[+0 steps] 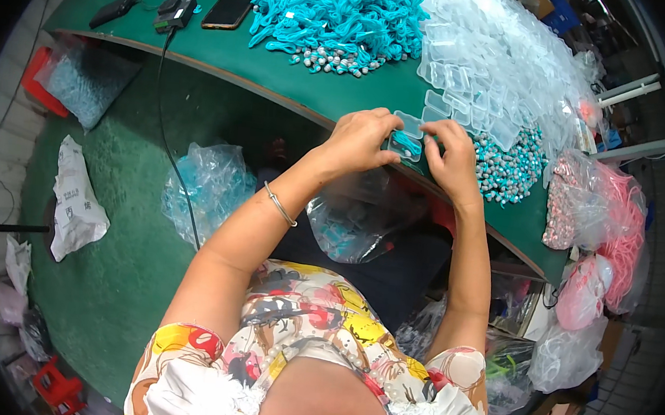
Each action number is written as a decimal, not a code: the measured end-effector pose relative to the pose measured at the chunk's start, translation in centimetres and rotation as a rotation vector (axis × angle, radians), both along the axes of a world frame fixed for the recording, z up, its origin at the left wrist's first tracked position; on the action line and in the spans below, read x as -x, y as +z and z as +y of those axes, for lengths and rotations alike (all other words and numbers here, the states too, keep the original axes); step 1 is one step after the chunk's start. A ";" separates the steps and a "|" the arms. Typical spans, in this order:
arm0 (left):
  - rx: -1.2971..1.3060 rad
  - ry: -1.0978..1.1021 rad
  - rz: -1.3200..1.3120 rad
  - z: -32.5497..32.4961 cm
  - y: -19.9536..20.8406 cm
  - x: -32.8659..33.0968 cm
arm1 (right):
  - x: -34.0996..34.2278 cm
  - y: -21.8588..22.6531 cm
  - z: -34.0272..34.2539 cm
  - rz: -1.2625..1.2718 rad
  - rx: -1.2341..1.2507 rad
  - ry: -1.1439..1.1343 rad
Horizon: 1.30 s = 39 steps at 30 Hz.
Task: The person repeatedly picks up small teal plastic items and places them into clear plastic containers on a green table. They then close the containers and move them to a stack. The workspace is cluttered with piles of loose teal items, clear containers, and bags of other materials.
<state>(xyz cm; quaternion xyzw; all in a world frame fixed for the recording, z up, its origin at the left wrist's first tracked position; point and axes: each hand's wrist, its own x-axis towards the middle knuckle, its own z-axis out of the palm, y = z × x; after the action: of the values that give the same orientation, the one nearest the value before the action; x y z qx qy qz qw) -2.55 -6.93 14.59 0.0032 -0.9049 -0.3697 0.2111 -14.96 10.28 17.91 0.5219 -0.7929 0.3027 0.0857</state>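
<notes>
At the table's front edge my left hand (362, 140) is closed on a small clear plastic box (394, 151), thumb and fingers pinching its left side. The box's lid (408, 124) stands hinged back, and a folded turquoise cord (406, 144) lies inside. Close against the box's right side is my right hand (453, 161), its thumb and index finger bent and slightly apart. Nothing shows between them; whether the fingertips touch the box I cannot tell. Beyond my hands lies a heap of turquoise cords (342, 7), and a large pile of clear boxes (504, 56) spreads to its right.
Small turquoise-and-grey beads (508, 163) are heaped right of my right hand; more grey beads (333, 61) edge the cords. A phone (229, 6) and a small device with a hanging cable (174, 13) lie at left. Plastic bags (211, 189) lie below the table; pink cords (621, 233) hang at right.
</notes>
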 end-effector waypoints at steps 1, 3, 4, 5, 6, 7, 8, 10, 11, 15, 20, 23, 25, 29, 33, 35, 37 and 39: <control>0.000 -0.005 0.012 0.0 -0.1 0.0 | 0.3 0.0 -0.2 0.099 -0.034 -0.022; -0.001 -0.003 0.003 0.0 0.0 0.1 | 0.6 -0.3 -1.0 0.195 -0.134 -0.077; 0.000 -0.002 -0.002 -0.1 0.1 0.1 | 0.6 -0.4 -1.3 0.242 -0.183 -0.103; 0.000 -0.006 0.003 0.0 0.0 0.1 | 0.6 -0.3 -1.4 0.259 -0.200 -0.105; -0.001 -0.007 0.007 0.1 -0.2 0.2 | 0.7 -0.4 -1.4 0.275 -0.219 -0.104; -0.002 -0.009 0.010 0.1 -0.3 0.2 | 0.8 -0.4 -1.5 0.291 -0.238 -0.103; 0.000 -0.011 0.018 0.0 -0.4 0.2 | 1.0 -0.4 -1.5 0.246 -0.233 -0.103; 0.006 -0.015 0.034 -0.1 -0.3 0.1 | 1.3 -0.4 -1.5 0.157 -0.223 -0.104; -0.017 -0.011 0.027 0.0 -0.3 0.1 | 1.2 -0.4 -1.4 0.121 -0.206 -0.106; -0.096 -0.006 0.017 0.2 0.2 0.0 | 0.8 -0.5 -1.2 0.101 -0.047 -0.046; -0.032 -0.022 0.059 0.2 0.3 -0.3 | -0.5 -0.5 0.1 0.055 0.065 0.094; 0.113 -0.014 0.155 0.1 -0.9 -0.1 | -1.8 -0.3 0.9 0.030 0.047 0.176; 0.124 -0.009 0.181 0.3 -1.0 0.1 | -2.2 -0.8 0.8 0.049 0.084 0.140; 0.188 -0.020 0.205 0.7 -0.8 -0.1 | -2.3 -1.7 0.8 -0.020 0.090 0.135; 0.102 -0.110 0.207 0.3 -1.1 -1.1 | -3.7 -1.5 1.1 -0.216 0.085 0.122; 0.031 -0.122 0.207 0.6 -1.1 -1.7 | -4.4 -1.0 1.4 -0.322 0.060 0.121; -0.060 -0.101 0.197 1.1 -1.0 -2.5 | -3.9 -0.1 1.6 -0.301 -0.050 0.170; -0.052 -0.087 0.215 2.2 -1.6 -3.2 | -1.7 0.7 1.3 -0.263 0.032 0.256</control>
<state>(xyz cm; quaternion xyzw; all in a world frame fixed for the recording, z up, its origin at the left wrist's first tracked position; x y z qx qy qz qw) 0.62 -4.70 12.99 -0.0700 -0.8664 -0.4001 0.2904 -13.26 11.54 18.63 0.5728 -0.7196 0.3894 -0.0497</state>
